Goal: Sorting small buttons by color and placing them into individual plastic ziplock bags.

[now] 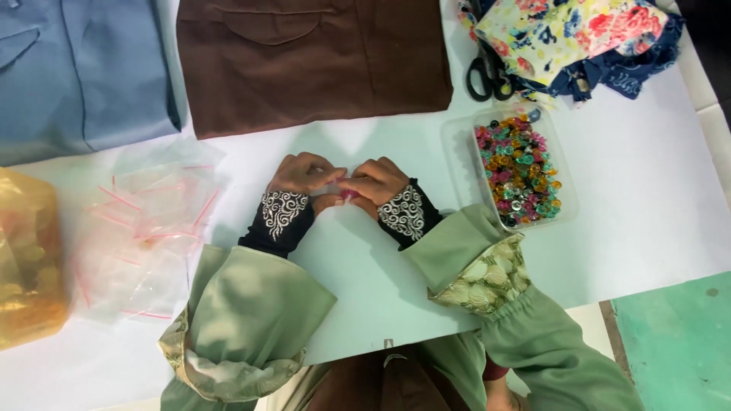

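Observation:
My left hand (303, 173) and my right hand (375, 181) meet at the middle of the white table (647, 175), fingertips pinched together on a small clear plastic bag (335, 187) with something pink inside. Both wrists wear black cuffs with white embroidery under green sleeves. A clear tray of colourful buttons (518, 167) sits just right of my right hand. A heap of small clear zip bags with red strips (148, 221) lies left of my left hand.
Folded brown cloth (312, 61) and blue cloth (76, 68) lie at the far edge. Black scissors (487, 76) rest by floral fabric (571, 38) at the back right. A yellow bag (27, 259) sits at the left edge. Green floor (678, 342) shows lower right.

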